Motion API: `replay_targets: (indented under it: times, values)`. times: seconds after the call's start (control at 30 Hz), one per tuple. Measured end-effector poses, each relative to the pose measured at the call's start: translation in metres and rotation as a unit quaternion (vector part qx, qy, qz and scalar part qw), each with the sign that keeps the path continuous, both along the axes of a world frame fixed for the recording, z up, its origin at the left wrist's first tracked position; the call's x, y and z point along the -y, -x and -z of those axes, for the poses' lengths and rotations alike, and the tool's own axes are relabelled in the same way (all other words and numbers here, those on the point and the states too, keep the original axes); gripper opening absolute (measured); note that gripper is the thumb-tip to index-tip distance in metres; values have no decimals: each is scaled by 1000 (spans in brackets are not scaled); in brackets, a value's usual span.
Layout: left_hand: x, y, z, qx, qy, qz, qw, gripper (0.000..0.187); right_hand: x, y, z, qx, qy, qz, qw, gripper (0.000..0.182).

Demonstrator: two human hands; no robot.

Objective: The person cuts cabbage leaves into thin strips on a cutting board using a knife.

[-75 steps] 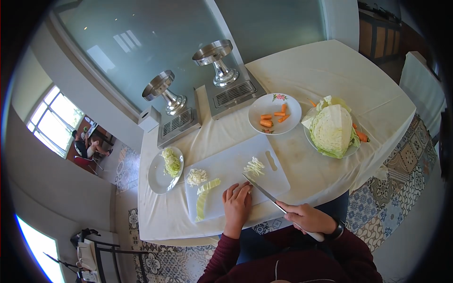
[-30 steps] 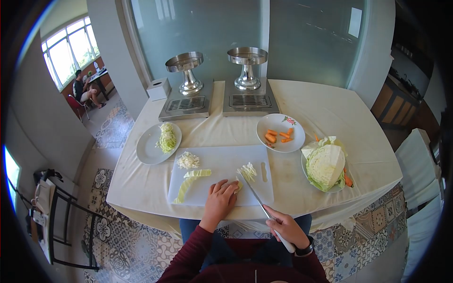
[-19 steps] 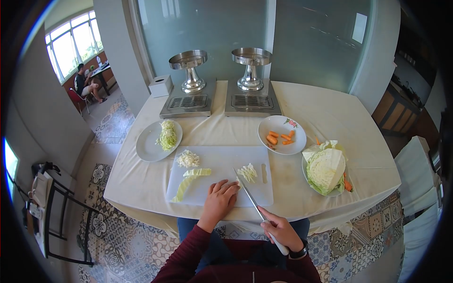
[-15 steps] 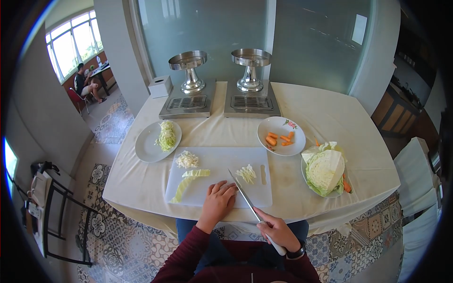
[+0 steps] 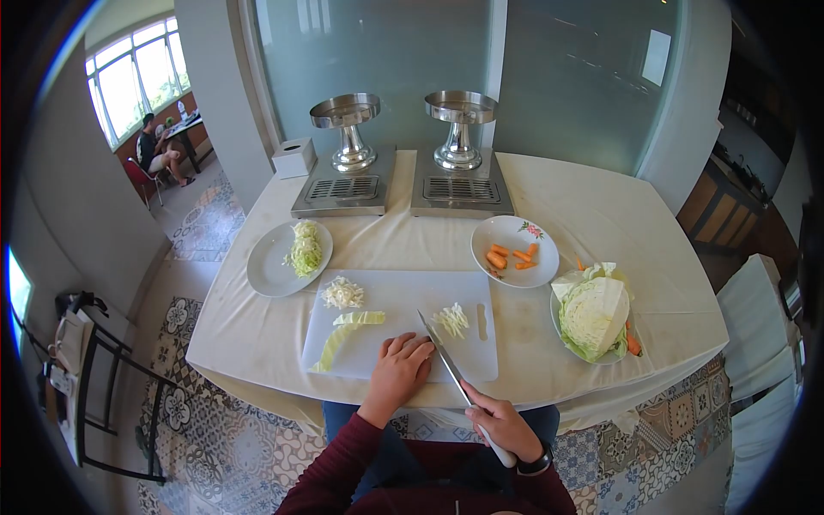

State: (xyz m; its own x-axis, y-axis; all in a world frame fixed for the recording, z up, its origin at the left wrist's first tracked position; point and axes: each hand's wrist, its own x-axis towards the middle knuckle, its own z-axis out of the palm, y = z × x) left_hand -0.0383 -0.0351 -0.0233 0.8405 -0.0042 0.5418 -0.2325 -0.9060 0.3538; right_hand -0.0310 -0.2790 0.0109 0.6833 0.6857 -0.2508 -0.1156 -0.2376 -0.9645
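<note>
My right hand point(image 5: 505, 426) grips the pale handle of a knife point(image 5: 446, 356), whose blade slants up and left over the cutting board. Beside the blade, my left hand point(image 5: 402, 369) lies on the white cutting board point(image 5: 399, 287) with fingers bent and together; whatever is under them is hidden. A small heap of shredded cabbage point(image 5: 451, 320) is just right of the knife tip. Left of my hand lie cabbage leaf strips point(image 5: 335, 339), with a larger pile of chopped cabbage point(image 5: 342, 293) behind them.
A plate point(image 5: 264, 257) of shredded cabbage stands left. A floral plate point(image 5: 541, 273) holds carrot pieces point(image 5: 498, 257). At right, a cut cabbage point(image 5: 592, 313) sits on another plate. Two metal stands point(image 5: 461, 163) and a tissue box point(image 5: 293, 158) line the back. A person point(image 5: 154, 150) sits far off.
The view has shifted very slightly. My left hand stays in place, and the knife handle in my right hand has swung a little to the left.
</note>
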Motion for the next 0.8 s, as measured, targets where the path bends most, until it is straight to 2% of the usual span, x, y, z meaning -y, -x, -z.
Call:
replay_targets:
  times: [0.5,0.8]
  values:
    - [1,-1,4,-11,-1,-15,1000,25,23,13,-27,-67,36,-12,997,56]
    - [0,-1,5,-6,5,-3,1000,21,21,-1,-21,-103,22,-18,994,56]
